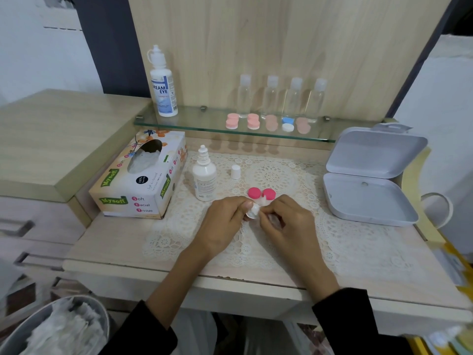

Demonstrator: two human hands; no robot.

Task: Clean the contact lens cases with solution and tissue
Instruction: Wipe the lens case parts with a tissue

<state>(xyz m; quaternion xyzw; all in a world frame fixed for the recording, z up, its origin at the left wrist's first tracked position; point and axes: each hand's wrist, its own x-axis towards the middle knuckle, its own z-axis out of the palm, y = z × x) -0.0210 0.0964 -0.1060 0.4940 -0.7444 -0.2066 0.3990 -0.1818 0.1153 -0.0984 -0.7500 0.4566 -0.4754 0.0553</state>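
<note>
My left hand (pixel 226 216) pinches a small white lens case well (pixel 251 212) over the lace mat. My right hand (pixel 284 216) holds a scrap of tissue (pixel 275 222) against it with curled fingers. Two pink caps (pixel 261 193) lie just behind my hands. A small white solution bottle (pixel 204 175) stands uncapped to the left, its white cap (pixel 235 171) beside it. The tissue box (pixel 139 175) lies further left.
A glass shelf (pixel 204 126) carries a large solution bottle (pixel 163 83), several clear bottles (pixel 281 98) and several lens cases (pixel 268 123). An open white box (pixel 371 175) sits at the right. A bin of used tissues (pixel 58 329) stands at the lower left.
</note>
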